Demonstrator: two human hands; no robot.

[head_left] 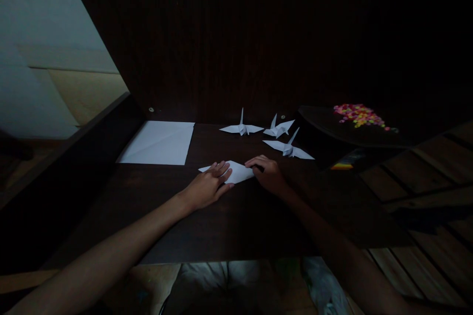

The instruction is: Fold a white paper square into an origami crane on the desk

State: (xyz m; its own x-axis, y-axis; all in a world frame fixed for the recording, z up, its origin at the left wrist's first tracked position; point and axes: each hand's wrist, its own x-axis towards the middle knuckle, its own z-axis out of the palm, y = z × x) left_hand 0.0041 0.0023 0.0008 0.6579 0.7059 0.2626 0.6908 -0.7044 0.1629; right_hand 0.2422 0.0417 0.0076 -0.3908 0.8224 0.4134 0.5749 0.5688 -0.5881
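A white piece of folded paper (pixel 239 171), shaped like a long diamond, lies on the dark wooden desk (pixel 207 236). My left hand (pixel 207 188) rests flat across its left part with the fingers stretched out. At the paper's right tip, my right hand (pixel 269 173) has its fingers bent and closed on the point, which they partly hide. Beyond my hands stand three folded paper cranes: one crane (pixel 242 129) to the left, a second crane (pixel 278 130) beside it, and a third crane (pixel 288 149) nearer to me.
White paper sheets (pixel 158 142) lie at the desk's back left. A small pile of pink, red and yellow bits (pixel 360 115) sits on a dark rounded shelf (pixel 318 120) to the right. Dark panels rise behind and at the left. Wooden slats (pixel 436 172) show lower right.
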